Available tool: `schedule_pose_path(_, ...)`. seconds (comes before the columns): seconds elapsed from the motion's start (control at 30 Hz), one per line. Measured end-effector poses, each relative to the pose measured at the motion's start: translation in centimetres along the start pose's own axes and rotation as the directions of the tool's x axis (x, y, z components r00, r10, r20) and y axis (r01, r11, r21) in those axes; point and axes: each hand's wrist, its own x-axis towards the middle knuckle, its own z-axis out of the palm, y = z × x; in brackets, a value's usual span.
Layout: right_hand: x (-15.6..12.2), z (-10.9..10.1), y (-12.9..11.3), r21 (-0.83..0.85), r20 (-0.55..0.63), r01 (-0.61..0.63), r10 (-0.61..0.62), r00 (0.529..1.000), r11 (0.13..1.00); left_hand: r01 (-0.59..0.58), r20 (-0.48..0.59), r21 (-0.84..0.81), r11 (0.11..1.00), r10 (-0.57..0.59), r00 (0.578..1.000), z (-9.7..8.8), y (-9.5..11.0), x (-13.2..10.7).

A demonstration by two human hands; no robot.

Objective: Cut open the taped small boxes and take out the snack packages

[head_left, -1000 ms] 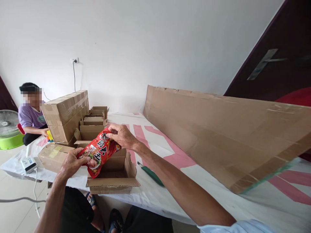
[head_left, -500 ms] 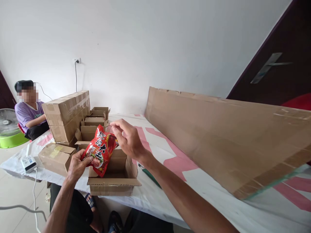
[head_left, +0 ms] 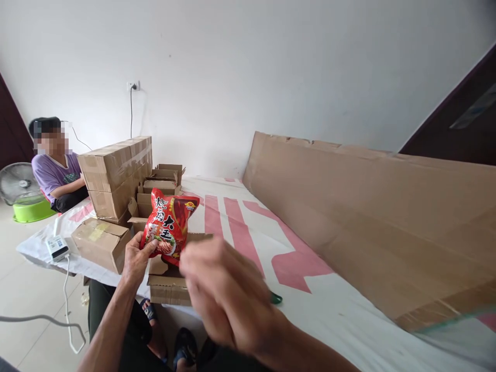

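My left hand [head_left: 137, 258] grips the lower corner of a red snack packet [head_left: 169, 225] printed with black characters and holds it upright above a small open cardboard box [head_left: 167, 289] at the table's near edge. My right hand [head_left: 225, 294] is close to the camera, blurred by motion, in front of the box and hiding most of it. Nothing shows in its fingers, but they are too smeared to read.
Stacked taped cartons [head_left: 116, 173] and several small open boxes [head_left: 160, 183] stand at the far left of the white-and-pink covered table [head_left: 302, 289]. A long cardboard sheet [head_left: 368, 206] leans along the right. A seated person [head_left: 58, 170], a fan [head_left: 19, 183] and a white charger [head_left: 57, 247] are at the left.
My right hand has let go of the packet's top and pulled back toward the camera. My left hand has raised the packet more upright. The view has shifted.
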Motion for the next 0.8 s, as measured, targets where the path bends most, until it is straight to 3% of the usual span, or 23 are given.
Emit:
schedule_pose_path(0.07, 0.5, 1.9, 4.4, -0.049, -0.064, -0.234, 0.231, 0.971, 0.971, -0.011, -0.014, -0.005, 1.0, 0.01, 1.0, -0.2, -0.2, 0.1)
schedule_pose_path(0.1, 0.2, 2.7, 6.6, -0.051, -0.064, -0.379, 0.376, 0.924, 0.924, -0.018, -0.02, -0.007, 1.0, 0.018, 1.0, -0.2, -0.3, 0.1)
schedule_pose_path(0.17, -1.0, 4.0, 10.1, 0.0, -0.011, -0.632, 0.632, 0.775, 0.775, -0.032, -0.015, -0.023, 0.999, 0.032, 0.999, -0.3, -0.3, 0.2)
schedule_pose_path(0.23, -2.3, 4.9, 12.2, 0.14, 0.148, -0.784, 0.77, 0.62, 0.605, -0.049, 0.004, -0.057, 0.997, 0.049, 0.999, 0.0, -0.3, 0.3)
schedule_pose_path(0.3, -3.1, 5.5, 13.0, 0.3, 0.372, -0.836, 0.75, 0.546, 0.46, -0.057, 0.029, -0.087, 0.995, 0.06, 0.998, 0.3, -0.3, 0.3)
schedule_pose_path(0.37, -3.1, 6.0, 12.8, 0.424, 0.494, -0.814, 0.651, 0.576, 0.398, -0.056, 0.06, -0.096, 0.994, 0.062, 0.996, 0.6, -0.2, 0.4)
schedule_pose_path(0.5, -2.3, 6.6, 12.4, 0.518, 0.439, -0.739, 0.607, 0.662, 0.431, -0.033, 0.136, -0.059, 0.998, 0.041, 0.99, 0.6, 0.0, 0.4)
schedule_pose_path(0.8, -2.9, 6.8, 13.1, 0.482, 0.416, -0.756, 0.644, 0.643, 0.443, 0.045, 0.269, 0.106, 0.993, -0.073, 0.96, -1.0, 1.4, 0.7)
